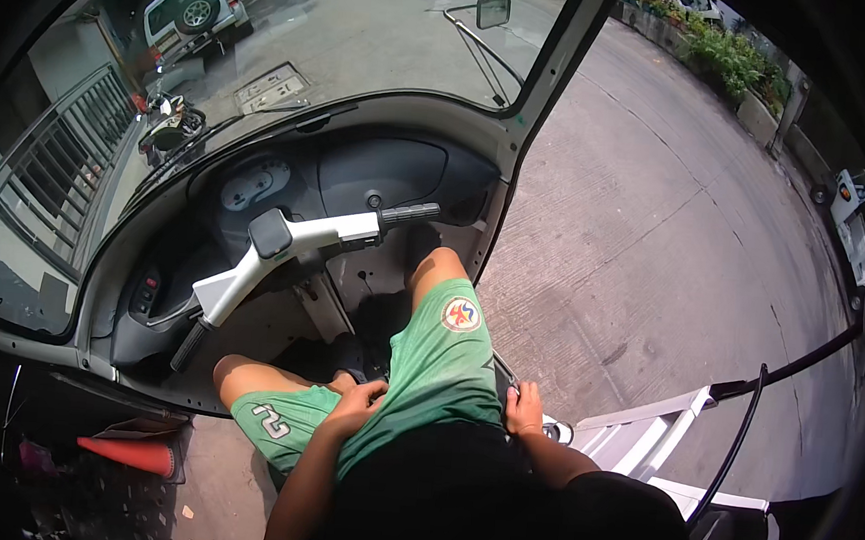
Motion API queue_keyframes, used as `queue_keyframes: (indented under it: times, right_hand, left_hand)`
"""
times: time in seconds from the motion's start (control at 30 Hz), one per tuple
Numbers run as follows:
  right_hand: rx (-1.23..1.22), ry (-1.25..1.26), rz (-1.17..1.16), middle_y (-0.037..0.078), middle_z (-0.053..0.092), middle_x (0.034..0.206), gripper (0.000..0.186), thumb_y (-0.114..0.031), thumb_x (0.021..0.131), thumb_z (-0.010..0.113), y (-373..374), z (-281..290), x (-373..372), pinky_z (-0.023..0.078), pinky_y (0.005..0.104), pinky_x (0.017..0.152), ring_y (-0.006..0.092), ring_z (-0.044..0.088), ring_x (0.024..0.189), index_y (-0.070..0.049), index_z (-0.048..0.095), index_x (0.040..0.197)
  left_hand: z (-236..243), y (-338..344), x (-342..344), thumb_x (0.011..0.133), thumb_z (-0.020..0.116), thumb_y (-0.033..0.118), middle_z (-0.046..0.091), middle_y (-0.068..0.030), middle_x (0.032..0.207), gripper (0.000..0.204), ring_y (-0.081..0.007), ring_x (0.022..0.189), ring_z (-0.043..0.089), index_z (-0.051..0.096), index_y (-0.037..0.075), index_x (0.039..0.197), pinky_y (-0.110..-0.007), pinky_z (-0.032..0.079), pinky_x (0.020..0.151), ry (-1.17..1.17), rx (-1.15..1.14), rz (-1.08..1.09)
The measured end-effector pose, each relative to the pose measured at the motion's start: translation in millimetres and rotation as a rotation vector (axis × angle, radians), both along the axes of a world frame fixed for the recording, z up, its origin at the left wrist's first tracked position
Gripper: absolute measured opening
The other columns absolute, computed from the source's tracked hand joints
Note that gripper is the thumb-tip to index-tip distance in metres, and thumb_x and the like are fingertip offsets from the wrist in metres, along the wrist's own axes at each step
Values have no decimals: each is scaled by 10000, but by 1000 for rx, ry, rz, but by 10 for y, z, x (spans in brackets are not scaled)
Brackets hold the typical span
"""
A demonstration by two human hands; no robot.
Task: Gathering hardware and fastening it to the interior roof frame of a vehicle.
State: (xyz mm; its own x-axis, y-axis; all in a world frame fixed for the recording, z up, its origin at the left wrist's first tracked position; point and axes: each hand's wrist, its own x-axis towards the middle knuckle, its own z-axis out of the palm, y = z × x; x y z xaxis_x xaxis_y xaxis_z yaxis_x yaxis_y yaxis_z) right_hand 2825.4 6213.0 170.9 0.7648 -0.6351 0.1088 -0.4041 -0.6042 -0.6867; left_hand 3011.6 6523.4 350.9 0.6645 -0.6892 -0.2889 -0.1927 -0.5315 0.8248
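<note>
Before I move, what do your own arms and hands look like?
The left hand and right hand wear no gloves. Both forearms show bare, without cables; the right one runs up to a plain black sleeve.

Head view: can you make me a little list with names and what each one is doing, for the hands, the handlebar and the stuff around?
Left hand: on the green shorts
Right hand: beside the shorts; whether it grips anything is unclear
Handlebar: white, with black grips; no hand on it
Gauges: on the dark dashboard
Through the windshield: car, motorbike, mirror
Cone: orange-red, at the picture's lower left
</note>
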Motion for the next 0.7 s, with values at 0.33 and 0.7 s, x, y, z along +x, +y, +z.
queue_keyframes:
  times: [0.33, 0.7]
  right_hand:
    - [92, -771, -103, 109, 634, 1016, 227, -78, 969, 559, -1133, 2664, 1610, 466, 298, 843, 180, 596, 927, -25, 683, 1152]
    - [-112, -1368, -266, 123, 749, 945, 231, -130, 897, 673, -1955, 6209, 2134, 493, 299, 716, 110, 652, 795, -50, 743, 1102]
  left_hand:
    - [360, 81, -195, 947, 541, 520, 700, -226, 887, 537, -367, 879, 672, 720, 17, 1011, -416, 506, 802, -58, 193, -6]
    - [373, 45, -473, 939, 611, 302, 702, -187, 873, 302, -343, 799, 683, 708, 17, 952, -407, 515, 728, -320, -23, 148]
